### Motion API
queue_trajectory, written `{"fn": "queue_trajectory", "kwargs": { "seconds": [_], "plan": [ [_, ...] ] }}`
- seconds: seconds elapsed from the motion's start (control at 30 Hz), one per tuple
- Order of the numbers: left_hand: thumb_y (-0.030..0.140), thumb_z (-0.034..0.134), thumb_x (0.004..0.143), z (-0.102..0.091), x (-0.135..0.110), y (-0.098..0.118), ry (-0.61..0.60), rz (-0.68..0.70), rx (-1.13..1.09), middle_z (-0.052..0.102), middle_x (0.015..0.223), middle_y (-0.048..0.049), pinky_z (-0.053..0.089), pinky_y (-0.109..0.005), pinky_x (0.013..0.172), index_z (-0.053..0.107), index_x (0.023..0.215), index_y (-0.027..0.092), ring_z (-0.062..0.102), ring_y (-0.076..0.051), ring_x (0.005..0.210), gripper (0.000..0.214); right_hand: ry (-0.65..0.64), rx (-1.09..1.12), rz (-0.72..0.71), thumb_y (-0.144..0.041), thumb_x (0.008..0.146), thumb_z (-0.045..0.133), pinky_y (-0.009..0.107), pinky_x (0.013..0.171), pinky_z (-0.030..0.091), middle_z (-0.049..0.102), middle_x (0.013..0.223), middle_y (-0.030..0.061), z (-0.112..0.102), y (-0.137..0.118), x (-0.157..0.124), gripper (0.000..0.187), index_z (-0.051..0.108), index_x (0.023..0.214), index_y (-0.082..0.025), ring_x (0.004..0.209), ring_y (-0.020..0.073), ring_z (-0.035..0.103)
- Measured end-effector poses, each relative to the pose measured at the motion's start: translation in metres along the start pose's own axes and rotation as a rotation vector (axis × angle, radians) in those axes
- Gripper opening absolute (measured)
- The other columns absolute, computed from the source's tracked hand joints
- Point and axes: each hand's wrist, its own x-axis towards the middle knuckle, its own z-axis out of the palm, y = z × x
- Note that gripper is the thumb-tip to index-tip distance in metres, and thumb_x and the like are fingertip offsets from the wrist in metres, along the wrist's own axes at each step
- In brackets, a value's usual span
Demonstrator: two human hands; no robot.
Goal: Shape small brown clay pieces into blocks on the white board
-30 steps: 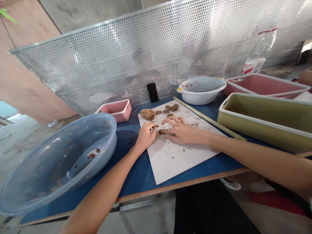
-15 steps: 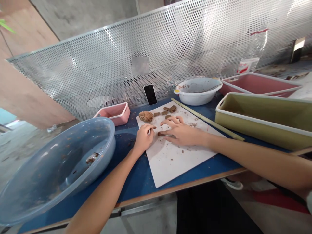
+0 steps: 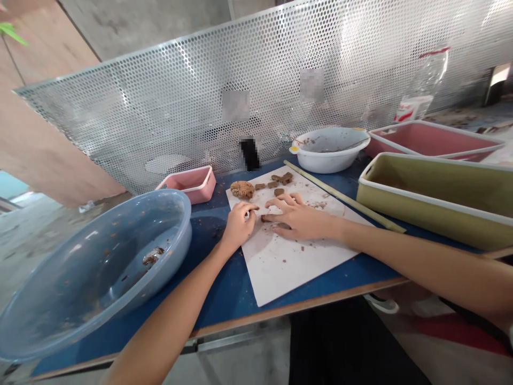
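My right hand (image 3: 298,218) lies palm down over a white board (image 3: 276,278), its fingers spread. Beneath its fingers, small brown clay-like bits show: one at the fingertips and a flat piece (image 3: 284,225) by the thumb. Close by on the left, my left hand (image 3: 239,222) is curled, thumb and forefinger nearly meeting; what they pinch, if anything, is too small to make out. Beyond the hands sit a rough brown lump (image 3: 242,189), several small brown pieces (image 3: 272,185) and a bone-like or branched brown shape (image 3: 282,177). Crumbs dot the board.
A big blue basin (image 3: 172,214) stands left, a small pink bin (image 3: 206,187) behind it. A pale stick (image 3: 344,197) lies along the board's right side. Beyond are a white basin (image 3: 328,160), a green bin (image 3: 420,206), a pink bin (image 3: 441,139) and a perforated metal screen (image 3: 160,107).
My right hand has shifted slightly, and a flat brown piece now shows by its thumb. My left hand stays about where it was. The whole view has moved a little.
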Motion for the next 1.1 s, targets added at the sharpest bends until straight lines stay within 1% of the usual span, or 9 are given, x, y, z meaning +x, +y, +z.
{"fn": "queue_trajectory", "kwargs": {
  "seconds": [0.13,0.27,0.4,0.43,0.57,0.73,0.87,1.03,1.1],
  "plan": [
    [0.013,0.058,0.103,0.000,0.000,0.000,-0.002,0.008,0.004,0.080,0.107,-0.0082,0.060,-0.038,0.096,0.083,0.110,0.020,0.074,-0.023,0.096,0.026,0.024,0.042,0.039,-0.045,0.119,0.048,0.063,0.112,0.041,0.059,0.158,0.0142,-0.002,0.003,-0.001,0.042,0.083,0.140,-0.036,0.142,0.0424,0.048],
    [0.013,0.058,0.103,0.000,0.000,-0.001,-0.001,0.005,0.005,0.080,0.106,-0.0081,0.059,-0.038,0.096,0.083,0.110,0.019,0.073,-0.023,0.095,0.026,0.010,0.056,-0.010,-0.042,0.118,0.049,0.063,0.111,0.041,0.060,0.157,0.0143,-0.004,0.005,-0.001,0.041,0.080,0.145,-0.036,0.143,0.0415,0.047],
    [0.013,0.058,0.103,0.000,0.000,-0.001,0.000,0.009,0.001,0.078,0.102,-0.0077,0.059,-0.038,0.096,0.083,0.110,0.019,0.072,-0.023,0.094,0.027,0.040,0.089,0.016,-0.042,0.118,0.051,0.063,0.111,0.039,0.064,0.154,0.0120,-0.006,0.007,-0.001,0.040,0.090,0.119,-0.034,0.140,0.0400,0.049],
    [0.013,0.058,0.104,0.000,0.000,-0.001,0.000,0.012,0.000,0.078,0.102,-0.0076,0.059,-0.038,0.096,0.083,0.110,0.019,0.072,-0.023,0.094,0.027,0.031,0.098,-0.003,-0.042,0.117,0.053,0.063,0.112,0.039,0.063,0.155,0.0117,-0.007,0.008,-0.001,0.038,0.090,0.120,-0.034,0.140,0.0399,0.049],
    [0.013,0.059,0.103,0.001,0.000,-0.001,-0.005,0.010,0.009,0.078,0.103,-0.0076,0.059,-0.037,0.095,0.084,0.109,0.019,0.072,-0.023,0.093,0.026,-0.013,0.052,-0.045,-0.044,0.115,0.057,0.066,0.113,0.040,0.059,0.159,0.0148,-0.007,0.009,-0.002,0.040,0.078,0.149,-0.036,0.141,0.0418,0.047],
    [0.013,0.058,0.104,0.002,0.000,-0.001,0.001,0.024,0.005,0.079,0.103,-0.0076,0.059,-0.038,0.094,0.083,0.109,0.019,0.072,-0.023,0.094,0.026,-0.005,0.035,-0.052,-0.041,0.118,0.051,0.067,0.115,0.039,0.061,0.157,0.0119,-0.004,0.011,-0.002,0.039,0.082,0.140,-0.039,0.141,0.0403,0.047],
    [0.013,0.058,0.103,0.001,-0.001,0.000,-0.003,0.016,-0.004,0.079,0.105,-0.0081,0.059,-0.038,0.095,0.083,0.110,0.019,0.072,-0.023,0.095,0.026,-0.004,0.011,-0.088,-0.047,0.117,0.053,0.067,0.116,0.040,0.057,0.160,0.0155,-0.002,0.012,-0.003,0.046,0.071,0.157,-0.035,0.144,0.0420,0.045],
    [0.013,0.058,0.104,0.000,0.000,0.002,-0.011,0.013,0.002,0.078,0.102,-0.0078,0.059,-0.038,0.096,0.083,0.109,0.020,0.072,-0.024,0.096,0.026,-0.002,0.034,-0.055,-0.042,0.119,0.049,0.066,0.115,0.040,0.062,0.155,0.0142,-0.004,0.012,-0.003,0.040,0.085,0.134,-0.033,0.140,0.0400,0.048],
    [0.013,0.059,0.103,0.001,0.000,0.002,-0.011,0.011,0.005,0.078,0.104,-0.0080,0.059,-0.038,0.097,0.083,0.109,0.020,0.072,-0.024,0.097,0.026,-0.021,0.036,-0.081,-0.044,0.117,0.052,0.067,0.117,0.039,0.060,0.158,0.0148,-0.004,0.011,-0.003,0.041,0.079,0.146,-0.032,0.142,0.0407,0.047]
  ]
}}
